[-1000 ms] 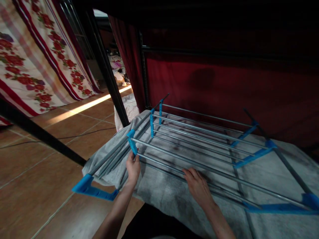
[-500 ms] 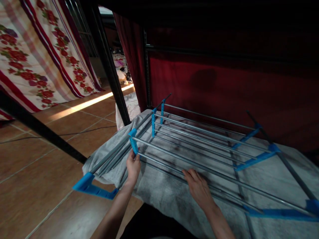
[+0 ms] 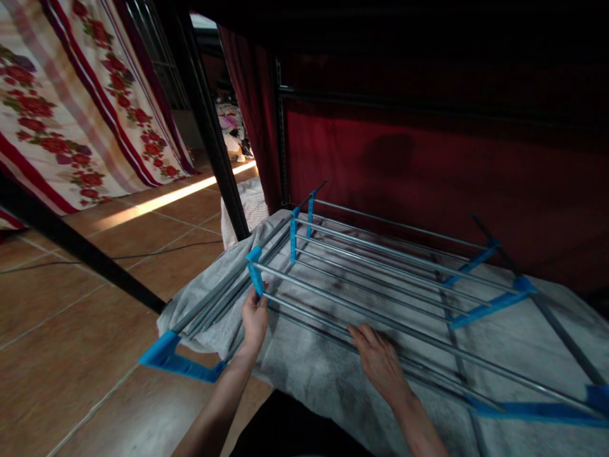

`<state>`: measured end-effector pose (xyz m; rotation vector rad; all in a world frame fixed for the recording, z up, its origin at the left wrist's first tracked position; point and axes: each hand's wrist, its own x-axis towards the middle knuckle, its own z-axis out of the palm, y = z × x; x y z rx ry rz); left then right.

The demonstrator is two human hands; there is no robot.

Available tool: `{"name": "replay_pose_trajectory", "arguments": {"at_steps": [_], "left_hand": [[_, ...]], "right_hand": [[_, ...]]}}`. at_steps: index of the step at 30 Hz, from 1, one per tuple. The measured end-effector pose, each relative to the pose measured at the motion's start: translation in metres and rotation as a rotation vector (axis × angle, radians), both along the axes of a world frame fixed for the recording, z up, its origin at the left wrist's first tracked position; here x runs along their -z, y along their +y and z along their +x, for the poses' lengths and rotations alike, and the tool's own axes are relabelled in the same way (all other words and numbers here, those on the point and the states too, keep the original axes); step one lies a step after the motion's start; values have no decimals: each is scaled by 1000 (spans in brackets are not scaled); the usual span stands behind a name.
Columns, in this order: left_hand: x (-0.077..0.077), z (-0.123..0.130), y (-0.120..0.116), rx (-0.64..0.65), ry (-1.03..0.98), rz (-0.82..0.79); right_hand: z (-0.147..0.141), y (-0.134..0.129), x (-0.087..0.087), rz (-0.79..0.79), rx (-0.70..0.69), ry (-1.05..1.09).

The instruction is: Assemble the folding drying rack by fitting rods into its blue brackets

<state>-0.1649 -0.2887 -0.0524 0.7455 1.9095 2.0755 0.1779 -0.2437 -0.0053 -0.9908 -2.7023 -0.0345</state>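
A rack (image 3: 352, 254) of grey metal rods and blue plastic connectors lies across a grey blanket (image 3: 304, 374). My left hand (image 3: 255, 317) is closed at the lower end of a blue connector (image 3: 255, 277), where a rod meets it; the fingertips are partly hidden behind it. To the right, my right hand (image 3: 379, 358) curls its fingers over a metal rod (image 3: 314, 313) of the front section. Blue connectors (image 3: 537, 411) hold the rods at the far right end. A blue corner piece (image 3: 183, 363) sticks out past the blanket's left edge.
Several loose grey rods (image 3: 223, 298) rest on the blanket at left. Black metal posts (image 3: 209, 120) frame the space, with a dark red curtain (image 3: 428, 165) behind. At left are tiled floor (image 3: 61, 298), a black cable (image 3: 143, 255) and a floral curtain (image 3: 80, 95).
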Motion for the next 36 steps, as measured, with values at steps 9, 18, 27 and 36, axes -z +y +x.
{"name": "replay_pose_trajectory", "arguments": {"at_steps": [9, 18, 27, 36], "left_hand": [[3, -1, 0, 7, -18, -2], [3, -2, 0, 1, -13, -11], [4, -2, 0, 9, 4, -15], [-6, 0, -3, 39, -4, -29]], "right_hand": [[-1, 0, -1, 10, -12, 23], [-3, -1, -4, 22, 14, -6], [2, -2, -1, 45, -33, 63], [-35, -10, -7, 1, 30, 72]]}}
